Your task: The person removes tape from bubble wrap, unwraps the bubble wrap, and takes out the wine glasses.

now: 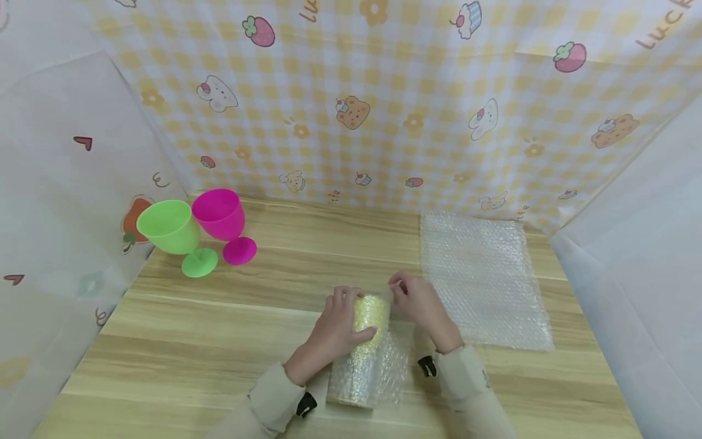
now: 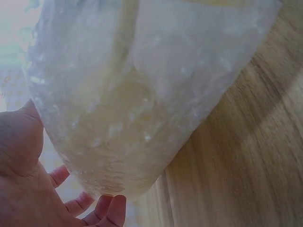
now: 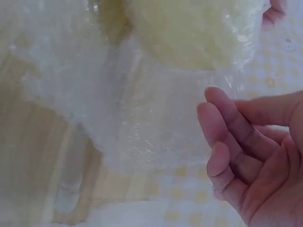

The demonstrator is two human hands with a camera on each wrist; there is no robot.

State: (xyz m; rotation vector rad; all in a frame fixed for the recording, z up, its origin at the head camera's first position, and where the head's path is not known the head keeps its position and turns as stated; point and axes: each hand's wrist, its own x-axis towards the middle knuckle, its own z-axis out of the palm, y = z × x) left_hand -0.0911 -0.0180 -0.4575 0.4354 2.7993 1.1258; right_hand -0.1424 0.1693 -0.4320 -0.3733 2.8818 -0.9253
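Note:
A yellow goblet (image 1: 368,314) lies rolled inside bubble wrap (image 1: 351,384), its stem and foot blurred by the layers. My left hand (image 1: 341,320) grips the wrapped bundle near its far end, thumb over the top and fingers round the left side. In the left wrist view, the fingers curl at the narrow end of the wrap (image 2: 128,142). With thumb and forefinger, my right hand (image 1: 419,302) pinches the free edge of the wrap at the bundle's far right. The right wrist view shows a loose flap of wrap (image 3: 147,137) hanging beside the yellow bowl (image 3: 194,35).
Another bubble wrap sheet (image 1: 485,280) lies flat at the right of the wooden table (image 1: 181,347). A green goblet (image 1: 170,228) and a magenta goblet (image 1: 219,216) stand at the back left. A patterned cloth (image 1: 384,73) hangs behind.

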